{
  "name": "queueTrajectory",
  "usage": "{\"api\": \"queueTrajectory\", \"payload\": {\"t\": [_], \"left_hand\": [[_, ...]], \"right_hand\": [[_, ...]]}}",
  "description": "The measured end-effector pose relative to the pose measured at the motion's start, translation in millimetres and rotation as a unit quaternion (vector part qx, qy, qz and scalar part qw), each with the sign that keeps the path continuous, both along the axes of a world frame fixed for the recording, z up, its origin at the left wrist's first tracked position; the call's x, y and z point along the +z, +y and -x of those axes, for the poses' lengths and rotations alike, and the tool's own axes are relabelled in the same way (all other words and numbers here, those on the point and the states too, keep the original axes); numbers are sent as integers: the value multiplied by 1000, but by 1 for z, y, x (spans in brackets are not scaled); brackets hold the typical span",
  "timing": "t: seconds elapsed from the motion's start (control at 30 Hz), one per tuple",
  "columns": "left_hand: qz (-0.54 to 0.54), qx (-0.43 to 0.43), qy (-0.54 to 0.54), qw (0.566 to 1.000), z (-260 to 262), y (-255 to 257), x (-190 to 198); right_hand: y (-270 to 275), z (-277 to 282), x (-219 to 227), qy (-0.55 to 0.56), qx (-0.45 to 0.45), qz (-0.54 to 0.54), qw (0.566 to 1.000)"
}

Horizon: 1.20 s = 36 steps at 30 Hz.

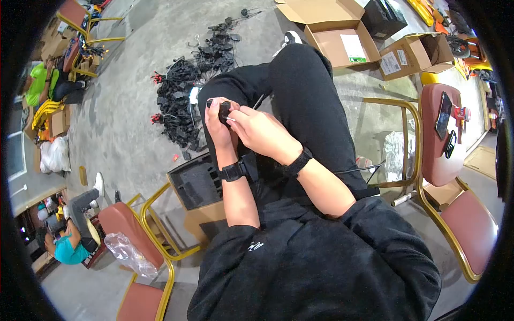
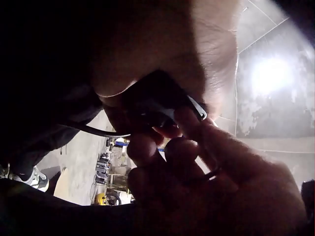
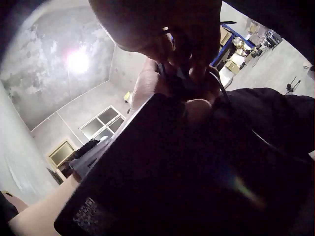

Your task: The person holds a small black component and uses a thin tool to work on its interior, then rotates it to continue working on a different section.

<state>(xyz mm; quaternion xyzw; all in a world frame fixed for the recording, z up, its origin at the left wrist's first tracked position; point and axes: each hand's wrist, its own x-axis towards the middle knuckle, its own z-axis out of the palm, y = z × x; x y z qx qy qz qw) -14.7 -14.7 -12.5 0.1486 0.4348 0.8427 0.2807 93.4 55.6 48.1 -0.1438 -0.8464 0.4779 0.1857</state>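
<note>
In front of the knees my left hand [image 1: 218, 124] grips a small black block-shaped device [image 1: 224, 111], its thumb along the side. My right hand [image 1: 267, 134] meets it from the right, fingertips pinching a thin, pale metallic piece [image 1: 230, 119] at the device's edge. In the left wrist view the shiny end of this metallic piece [image 2: 198, 107] shows beside the dark device [image 2: 160, 93]; its kind I cannot tell. A thin black cable [image 2: 106, 131] leads away from the hands, and the right wrist view shows it too. Deep shadow hides much of the grip.
A heap of black cabled devices [image 1: 184, 101] lies on the floor ahead. Open cardboard boxes [image 1: 342, 45] stand ahead right. A chair [image 1: 441, 134] at the right bears a phone [image 1: 443, 115]. A black tray [image 1: 197, 182] is by the left leg. Two people sit farther left.
</note>
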Motion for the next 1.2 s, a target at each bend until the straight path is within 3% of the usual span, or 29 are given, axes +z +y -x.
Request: {"api": "queueTrajectory", "payload": {"t": [0.07,0.2,0.37,0.4,0.67,0.73,0.97,1.03,1.2], "left_hand": [[21,-13,8,1000,4,-1,-6],[45,2,17,999,0,-1,-5],[-64,-19,-71,995,-2,2,-2],[-25,-19,-51,998,-3,2,0],[-18,-24,-39,999,-3,2,3],[-9,-18,-42,999,-1,2,1],[10,-22,-7,1000,2,0,-5],[19,-28,7,999,2,0,-5],[7,-25,-2,1000,0,0,-2]], "right_hand": [[0,1,-3,21,1,-11,1000],[-4,1,-6,-37,2,65,997],[-4,1,-3,-30,6,116,993],[-4,1,-3,-26,4,97,995],[-3,2,-7,0,-18,-9,1000],[-2,3,-7,60,-30,-54,996],[-3,2,-4,24,-28,-58,998],[-3,0,-3,-69,-10,-23,997],[-2,2,-5,2,-21,-55,998]]}}
